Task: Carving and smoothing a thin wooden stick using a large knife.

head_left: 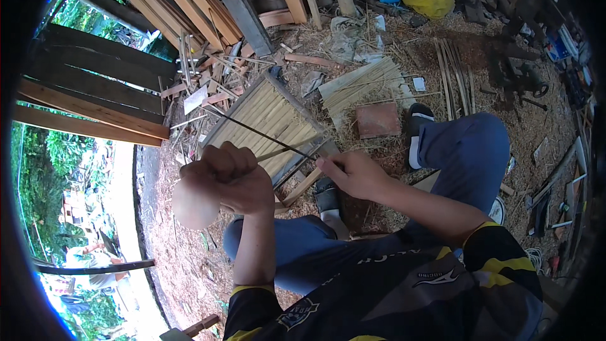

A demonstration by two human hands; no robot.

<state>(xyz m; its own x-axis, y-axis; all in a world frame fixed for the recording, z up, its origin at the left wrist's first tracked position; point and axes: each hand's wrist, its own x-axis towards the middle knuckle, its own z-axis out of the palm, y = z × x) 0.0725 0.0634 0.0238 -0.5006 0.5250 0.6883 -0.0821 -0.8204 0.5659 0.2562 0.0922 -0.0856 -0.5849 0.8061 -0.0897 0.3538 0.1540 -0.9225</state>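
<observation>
My left hand (pixel 235 177) is closed in a fist, with a pale thin bamboo strip (pixel 284 149) coming out by its knuckles. Beside that fist is a round, pale, blurred thing (pixel 196 204); I cannot tell whether the hand holds it. My right hand (pixel 353 173) pinches the near end of a long, thin dark rod (pixel 259 131), which slants away to the far left and crosses the strip. Below both hands, a framed panel of bamboo slats (pixel 262 120) lies tilted across the ground.
A mat of thin slats (pixel 363 85) and a reddish square tile (pixel 379 120) lie ahead, near my shoe (pixel 420 112). Loose strips (pixel 453 76) are on the right. Planks (pixel 177 0) lean at the back left. A yellow sack (pixel 428 0) sits far off. Shavings cover the floor.
</observation>
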